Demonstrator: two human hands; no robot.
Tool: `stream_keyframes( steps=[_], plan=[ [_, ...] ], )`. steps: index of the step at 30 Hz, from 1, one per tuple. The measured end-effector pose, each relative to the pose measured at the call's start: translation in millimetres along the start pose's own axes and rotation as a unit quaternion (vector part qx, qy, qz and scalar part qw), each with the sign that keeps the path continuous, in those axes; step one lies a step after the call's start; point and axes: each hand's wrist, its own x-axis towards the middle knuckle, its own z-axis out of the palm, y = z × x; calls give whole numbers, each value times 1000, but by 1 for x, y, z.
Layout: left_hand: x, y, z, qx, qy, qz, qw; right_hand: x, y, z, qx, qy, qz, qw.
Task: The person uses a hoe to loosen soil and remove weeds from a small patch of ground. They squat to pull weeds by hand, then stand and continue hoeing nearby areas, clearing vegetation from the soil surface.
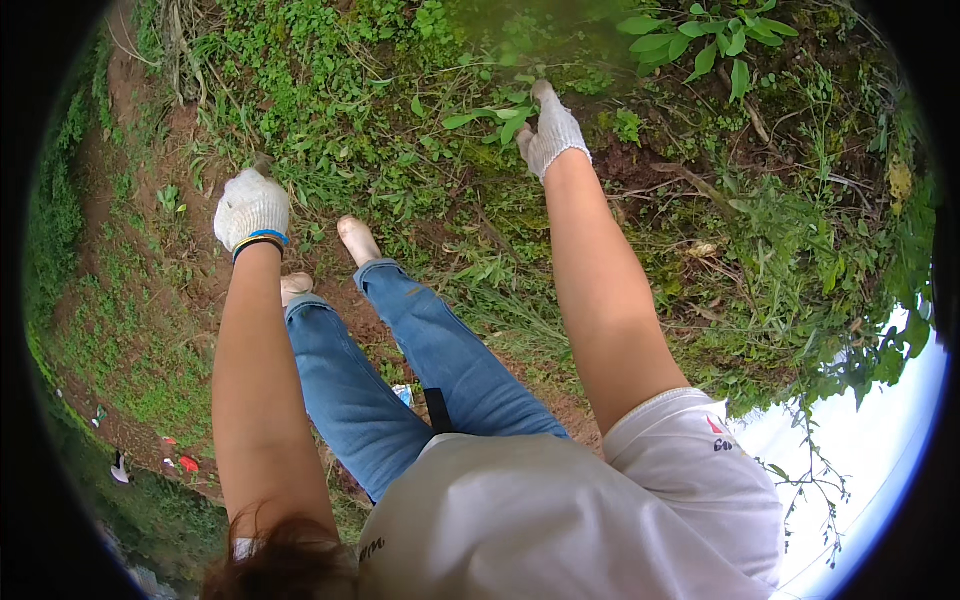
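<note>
My left hand, in a white knit glove with bands at the wrist, is low over soil and weeds at the left. Its fingers are curled and mostly hidden, with a blurred brownish patch at their far end; whether it holds anything cannot be told. My right hand, in a white knit glove with soiled fingertips, reaches to the upper middle. Its thumb and forefinger are apart beside a broad-leaved green plant; no firm hold on it shows.
Low weeds cover the slope ahead. A larger leafy plant stands at upper right, near a dry stick. My feet are on reddish soil. Red litter lies at lower left; a branch hangs at lower right.
</note>
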Motion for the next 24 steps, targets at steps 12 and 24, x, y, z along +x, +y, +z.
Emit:
stream_keyframes(
  steps=[12,24],
  plan=[
    [-2,-34,16,7,14,-7,1000,31,29,1,-36,-15,-153,987],
    [7,-122,44,-7,56,-23,998,-4,94,-23,-7,-20,-231,973]
  ],
)
